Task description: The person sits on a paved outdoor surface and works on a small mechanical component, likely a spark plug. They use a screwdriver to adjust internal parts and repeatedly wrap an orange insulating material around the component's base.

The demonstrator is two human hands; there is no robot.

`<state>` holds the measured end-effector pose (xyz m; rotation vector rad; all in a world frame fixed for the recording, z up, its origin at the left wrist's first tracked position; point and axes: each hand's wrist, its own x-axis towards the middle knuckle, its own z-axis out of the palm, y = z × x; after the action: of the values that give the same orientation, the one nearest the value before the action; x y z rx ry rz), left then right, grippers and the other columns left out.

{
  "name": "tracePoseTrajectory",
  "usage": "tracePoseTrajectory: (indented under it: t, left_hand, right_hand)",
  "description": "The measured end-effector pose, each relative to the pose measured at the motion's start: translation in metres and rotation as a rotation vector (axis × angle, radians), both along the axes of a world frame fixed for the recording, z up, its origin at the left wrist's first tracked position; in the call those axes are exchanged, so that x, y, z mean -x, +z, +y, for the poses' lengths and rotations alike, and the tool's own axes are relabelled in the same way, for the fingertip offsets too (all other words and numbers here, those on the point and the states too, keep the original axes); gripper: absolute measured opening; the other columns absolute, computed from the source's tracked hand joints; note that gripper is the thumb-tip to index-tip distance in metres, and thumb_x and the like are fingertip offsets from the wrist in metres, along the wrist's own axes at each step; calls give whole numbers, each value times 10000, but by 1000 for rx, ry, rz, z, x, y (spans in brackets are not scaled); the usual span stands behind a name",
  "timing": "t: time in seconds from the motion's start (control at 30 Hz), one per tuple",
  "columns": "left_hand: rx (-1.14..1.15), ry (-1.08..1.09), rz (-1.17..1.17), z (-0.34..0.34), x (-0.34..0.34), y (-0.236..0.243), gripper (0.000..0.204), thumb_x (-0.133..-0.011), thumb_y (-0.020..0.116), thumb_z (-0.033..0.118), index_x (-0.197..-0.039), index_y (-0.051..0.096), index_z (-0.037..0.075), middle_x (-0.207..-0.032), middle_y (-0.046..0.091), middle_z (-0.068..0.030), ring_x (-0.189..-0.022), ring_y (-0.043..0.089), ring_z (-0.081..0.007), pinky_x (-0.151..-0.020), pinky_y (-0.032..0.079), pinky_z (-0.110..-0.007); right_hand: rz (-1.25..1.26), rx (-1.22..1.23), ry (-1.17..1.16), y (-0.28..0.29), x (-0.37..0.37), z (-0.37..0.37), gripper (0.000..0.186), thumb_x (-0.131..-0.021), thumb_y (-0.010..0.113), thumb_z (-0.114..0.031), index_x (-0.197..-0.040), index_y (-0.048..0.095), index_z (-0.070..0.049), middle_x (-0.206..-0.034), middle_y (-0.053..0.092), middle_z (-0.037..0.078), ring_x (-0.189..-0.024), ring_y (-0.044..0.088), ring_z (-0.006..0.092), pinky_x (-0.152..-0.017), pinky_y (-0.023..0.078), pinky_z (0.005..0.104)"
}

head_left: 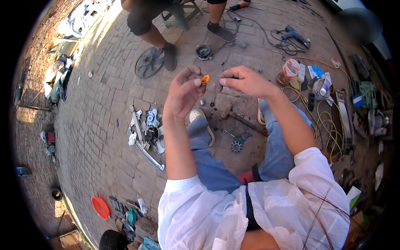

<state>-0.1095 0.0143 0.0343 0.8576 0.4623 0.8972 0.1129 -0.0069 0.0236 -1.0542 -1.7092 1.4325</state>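
Observation:
My left hand (189,87) is raised at the middle of the view, thumb and fingers closed on a small orange piece (206,78). My right hand (246,83) is held just to its right, fingers pinched near the piece; whatever is in that pinch is too small to make out. On the paving below, between my legs, lie a hammer (227,110) with a long handle, a tool with a green handle (237,138) and a round toothed metal part (236,146).
Another person's legs (168,56) are ahead, beside a green stool (175,20) and fan blade (148,62). A heat-gun-like tool (293,36), cables (329,133) and mixed parts lie right. A scrap pile (146,129) is at my left, an orange basin (100,207) lower left.

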Motion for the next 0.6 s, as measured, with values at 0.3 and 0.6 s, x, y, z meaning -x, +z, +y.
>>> tracePoseTrajectory:
  t: [0.3, 0.6]
  left_hand:
    - [-284, 469, 665, 0, -19, -18, 233, -772, 685, 35, -947, 539, -11, -832, 585, -39, -699, 560, -102, -624, 458, -239]
    - [-432, 71, 838, -8, -9, -19, 268, -793, 668, 7, -1018, 527, -21, -842, 580, -54, -743, 566, -104, -640, 464, -238]
  right_hand:
    - [-236, -446, -87, -16, 21, -10, 225, -935, 560, -209, -943, 633, 4, -709, 552, -7, -658, 506, 98, -603, 414, 260]
    - [0, 38, 9, -5, 8, 1, 206, -935, 504, -177, -928, 643, -26, -714, 565, -30, -610, 451, 54, -543, 356, 222]
